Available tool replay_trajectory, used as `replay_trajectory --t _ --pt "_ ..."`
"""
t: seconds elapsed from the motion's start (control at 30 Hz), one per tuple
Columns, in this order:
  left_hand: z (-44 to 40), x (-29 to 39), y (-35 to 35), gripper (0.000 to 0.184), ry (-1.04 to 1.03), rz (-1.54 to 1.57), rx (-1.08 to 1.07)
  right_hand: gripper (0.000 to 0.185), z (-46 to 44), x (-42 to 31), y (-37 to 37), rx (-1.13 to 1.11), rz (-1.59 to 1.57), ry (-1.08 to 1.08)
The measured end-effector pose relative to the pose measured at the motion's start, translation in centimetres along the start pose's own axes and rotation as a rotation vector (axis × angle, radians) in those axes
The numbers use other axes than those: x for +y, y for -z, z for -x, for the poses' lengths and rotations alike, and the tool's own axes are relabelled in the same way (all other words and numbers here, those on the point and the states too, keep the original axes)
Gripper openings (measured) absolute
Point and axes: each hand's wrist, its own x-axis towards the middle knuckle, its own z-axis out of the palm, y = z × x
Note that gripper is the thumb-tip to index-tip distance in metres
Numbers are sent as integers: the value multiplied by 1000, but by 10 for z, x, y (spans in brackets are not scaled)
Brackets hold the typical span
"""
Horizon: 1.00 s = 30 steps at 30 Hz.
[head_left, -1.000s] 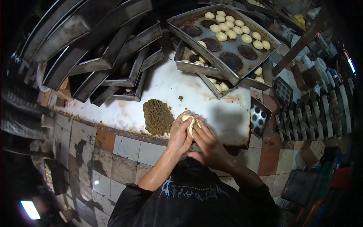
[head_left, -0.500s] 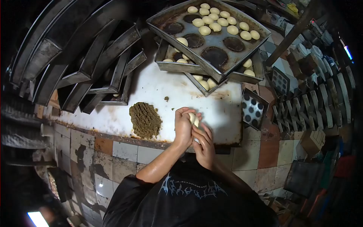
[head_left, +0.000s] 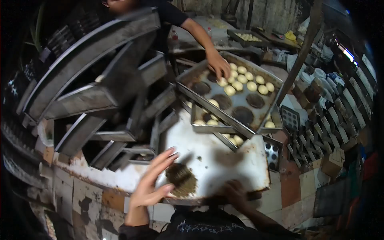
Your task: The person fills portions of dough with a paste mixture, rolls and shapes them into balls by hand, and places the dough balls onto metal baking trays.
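Note:
My left hand (head_left: pixel 151 188) is open, fingers spread, held at the left side of a brown crumbly mound (head_left: pixel 182 180) on the white tabletop (head_left: pixel 212 178). It seems to hold nothing. My right hand (head_left: pixel 235 193) is at the table's front edge, dark and smeared, so its fingers and anything in them cannot be made out. Beyond the hands, a metal tray (head_left: pixel 200 102) with several pale dough balls (head_left: pixel 239 85) lies askew on other trays of dough balls. Another person's hand (head_left: pixel 219 66) reaches into the top tray and touches a dough ball (head_left: pixel 222 82).
Stacked metal trays (head_left: pixel 90 98) rise at the left, close to my left hand. A slanting pole (head_left: pixel 300 52) stands beyond the right end of the table. More trays (head_left: pixel 316 132) and a cardboard box (head_left: pixel 333 161) are on the right. Another tray of dough balls (head_left: pixel 249 37) sits farther back.
My hands have parted, left hand out to the left and right hand to the right. The dough piece between them is out of sight. The view has tilted up; another person's arm now shows.

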Motion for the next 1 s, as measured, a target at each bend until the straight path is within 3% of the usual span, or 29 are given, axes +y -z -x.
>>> replay_trajectory --t 0.03,0.07,0.1,0.13,0.17,0.2,0.27,0.3,0.37,0.43,0.47,0.5,0.53,0.57,0.6,0.63,0.67,0.77,0.83,0.87,0.93,0.97,1.0 --pt "12 19 32 50 -72 -106 95 18 12 29 11 -129 143 126" --pt "27 31 50 46 -159 -86 301 13 52 97 -8 -2 -136 -495" --pt "40 42 78 41 -239 -256 413 12 -14 34 40 131 102 -362" --pt "49 52 101 36 -344 -439 533 20 -25 62 33 155 406 -364" --pt "54 55 125 37 -495 -606 641 18 -53 61 22 254 323 -434" --pt "60 60 153 39 -641 -698 580 16 -79 57 1 362 295 -446" --pt "64 61 197 39 -904 -897 718 12 -87 47 -35 270 100 -531" --pt "60 63 210 39 -916 -903 732 9 -68 34 -55 210 132 -406" --pt "45 68 226 41 -720 -1007 873 13 -57 -41 -37 75 229 -341" --pt "38 64 241 41 -553 -887 728 25 -41 -68 -10 -154 305 -503" --pt "45 57 250 41 -467 -869 594 25 -60 -72 12 -535 244 -751" --pt "47 53 253 40 -454 -879 569 21 -34 -30 21 -590 -454 -977" --pt "50 51 252 39 -439 -889 544 28 -84 -73 50 -760 -498 -1337" --pt "62 43 252 35 -416 -845 537 31 -153 -139 91 -771 -572 -1177" --pt "67 41 255 34 -403 -829 540 31 -196 -162 131 -765 -549 -771" --pt "72 40 257 33 -390 -812 543 29 -263 -217 178 -745 -249 -492" --pt "69 41 259 31 -420 -803 559 27 -317 -272 220 -628 -144 -310" --pt "59 44 249 23 -495 -763 615 56 -427 -366 270 266 -1 50" --pt "52 45 244 18 -540 -722 668 58 -529 -409 273 434 176 271" --pt "52 46 245 18 -533 -723 669 55 -577 -414 254 426 243 538" --pt "53 50 246 17 -514 -725 640 53 -658 -415 210 159 156 421" --pt "53 53 245 16 -495 -730 654 45 -637 -457 148 35 331 296" --pt "55 53 245 16 -506 -727 647 47 -666 -435 99 -169 449 504"
